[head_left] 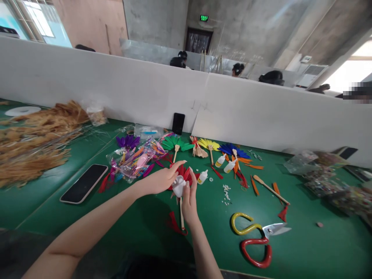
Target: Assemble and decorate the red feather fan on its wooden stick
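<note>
Between my two hands is a red feather fan with a thin wooden handle and a red tassel. A glossy white rounded piece covers the middle of the fan; its kind is unclear. My left hand closes on the fan from the left, its fingers bent over the red blades. From the right, my right hand has its fingers pressed together against the fan and the edge of the white piece. A small glue bottle stands just right of the fan.
Yellow-and-red scissors lie open-bladed at front right. White beads are scattered nearby. Green, yellow and blue fans line the back. At left are a phone, bagged feathers and brown fibres.
</note>
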A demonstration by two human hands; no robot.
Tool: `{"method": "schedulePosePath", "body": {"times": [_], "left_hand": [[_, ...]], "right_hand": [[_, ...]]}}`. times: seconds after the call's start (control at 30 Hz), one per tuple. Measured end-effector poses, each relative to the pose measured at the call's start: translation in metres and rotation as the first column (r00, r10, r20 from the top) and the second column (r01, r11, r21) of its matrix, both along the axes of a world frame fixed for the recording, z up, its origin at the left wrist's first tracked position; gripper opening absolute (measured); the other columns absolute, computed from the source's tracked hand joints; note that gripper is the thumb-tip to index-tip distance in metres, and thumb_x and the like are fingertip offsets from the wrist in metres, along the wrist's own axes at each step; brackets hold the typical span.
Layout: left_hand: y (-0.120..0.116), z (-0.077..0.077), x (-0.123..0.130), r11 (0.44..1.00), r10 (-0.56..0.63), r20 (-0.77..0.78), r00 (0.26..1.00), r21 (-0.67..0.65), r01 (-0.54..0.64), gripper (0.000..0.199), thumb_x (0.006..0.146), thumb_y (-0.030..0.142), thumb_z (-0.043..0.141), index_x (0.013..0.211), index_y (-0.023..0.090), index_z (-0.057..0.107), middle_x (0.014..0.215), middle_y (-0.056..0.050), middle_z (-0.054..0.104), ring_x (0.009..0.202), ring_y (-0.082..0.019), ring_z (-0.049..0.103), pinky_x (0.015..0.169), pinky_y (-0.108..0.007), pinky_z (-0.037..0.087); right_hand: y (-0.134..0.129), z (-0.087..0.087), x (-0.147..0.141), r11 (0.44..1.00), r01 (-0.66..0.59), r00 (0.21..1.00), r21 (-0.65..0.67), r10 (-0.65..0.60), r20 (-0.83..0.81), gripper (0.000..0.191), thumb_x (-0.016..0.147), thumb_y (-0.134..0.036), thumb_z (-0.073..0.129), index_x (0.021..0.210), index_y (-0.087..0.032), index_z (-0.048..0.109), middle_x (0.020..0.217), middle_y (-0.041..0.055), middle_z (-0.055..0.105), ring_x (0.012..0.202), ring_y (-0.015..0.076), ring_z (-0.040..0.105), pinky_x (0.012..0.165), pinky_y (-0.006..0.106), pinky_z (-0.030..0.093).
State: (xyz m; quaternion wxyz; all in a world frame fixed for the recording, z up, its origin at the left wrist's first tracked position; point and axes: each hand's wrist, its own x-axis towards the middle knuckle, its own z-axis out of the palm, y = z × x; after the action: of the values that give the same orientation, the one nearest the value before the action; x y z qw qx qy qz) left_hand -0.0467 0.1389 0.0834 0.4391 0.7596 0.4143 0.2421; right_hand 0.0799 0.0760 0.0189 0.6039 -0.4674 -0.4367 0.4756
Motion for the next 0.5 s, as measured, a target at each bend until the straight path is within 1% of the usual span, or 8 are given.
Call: {"method": "schedulePosePath", "body": {"times": [0.1,0.17,0.27,0.33,0.4,0.47,0.5], "left_hand": [[-0.004,-0.001,0.007,0.994,-0.008,-0.033,0.999,0.108,0.011,0.041,0.081,0.028,0.049,0.120,0.018,0.051,0.040,0.007,0.042,0.032,-0.012,0.034,0.041,-0.023,0.020],[-0.006,0.001,0.010,0.991,-0.014,-0.044,0.999,0.136,0.020,0.044,0.081,0.028,0.048,0.124,0.018,0.048,0.041,0.006,0.043,0.033,-0.012,0.034,0.042,-0.023,0.022],[-0.008,0.007,0.012,0.996,-0.038,-0.040,0.998,0.074,0.041,0.046,0.086,0.030,0.040,0.131,0.018,0.041,0.043,0.005,0.045,0.034,-0.012,0.036,0.042,-0.022,0.023],[-0.009,0.012,0.011,0.996,-0.078,-0.059,0.995,0.045,0.081,0.048,0.089,0.031,0.034,0.136,0.019,0.035,0.045,0.004,0.046,0.036,-0.012,0.038,0.040,-0.022,0.023],[-0.010,0.018,0.011,0.989,-0.122,-0.128,0.984,0.073,0.132,0.048,0.091,0.030,0.031,0.138,0.019,0.030,0.047,0.005,0.045,0.037,-0.011,0.039,0.040,-0.021,0.022],[-0.011,0.022,0.011,0.974,-0.146,-0.250,0.957,0.135,0.184,0.048,0.092,0.028,0.027,0.139,0.019,0.026,0.049,0.005,0.047,0.038,-0.011,0.041,0.041,-0.020,0.024],[-0.012,0.022,0.012,0.960,-0.148,-0.329,0.932,0.177,0.215,0.048,0.093,0.027,0.026,0.140,0.018,0.024,0.051,0.005,0.048,0.040,-0.011,0.043,0.042,-0.019,0.025]], "right_hand": [[0.000,0.001,0.000,1.000,-0.020,1.000,0.018,0.020,0.017,0.060,0.090,-0.048,0.032,0.141,-0.020,0.015,0.075,0.0032,0.056,0.045,0.0110,0.041,0.044,0.025,0.037],[0.001,0.001,0.000,0.999,-0.023,0.999,0.025,0.023,0.029,0.060,0.090,-0.048,0.031,0.141,-0.021,0.014,0.074,0.0026,0.055,0.046,0.0111,0.041,0.045,0.025,0.037],[0.002,-0.003,0.000,0.999,0.010,0.999,0.045,-0.012,0.050,0.058,0.091,-0.047,0.030,0.140,-0.020,0.016,0.072,0.0022,0.054,0.046,0.0113,0.041,0.046,0.025,0.038],[0.002,-0.007,0.000,0.997,0.026,0.997,0.069,-0.030,0.064,0.057,0.091,-0.047,0.029,0.140,-0.020,0.018,0.073,0.0027,0.054,0.047,0.0116,0.042,0.046,0.025,0.039],[0.001,-0.012,0.001,0.994,0.032,0.996,0.104,-0.041,0.082,0.055,0.092,-0.045,0.028,0.140,-0.021,0.018,0.080,0.0052,0.057,0.049,0.0116,0.045,0.047,0.026,0.041],[0.000,-0.017,0.003,0.990,0.026,0.993,0.140,-0.042,0.108,0.053,0.093,-0.044,0.026,0.140,-0.021,0.017,0.093,0.0086,0.059,0.053,0.0121,0.049,0.049,0.027,0.043],[-0.001,-0.018,0.003,0.987,0.026,0.991,0.157,-0.046,0.126,0.053,0.093,-0.043,0.026,0.140,-0.022,0.018,0.098,0.0099,0.058,0.057,0.0132,0.052,0.051,0.027,0.045]]}}
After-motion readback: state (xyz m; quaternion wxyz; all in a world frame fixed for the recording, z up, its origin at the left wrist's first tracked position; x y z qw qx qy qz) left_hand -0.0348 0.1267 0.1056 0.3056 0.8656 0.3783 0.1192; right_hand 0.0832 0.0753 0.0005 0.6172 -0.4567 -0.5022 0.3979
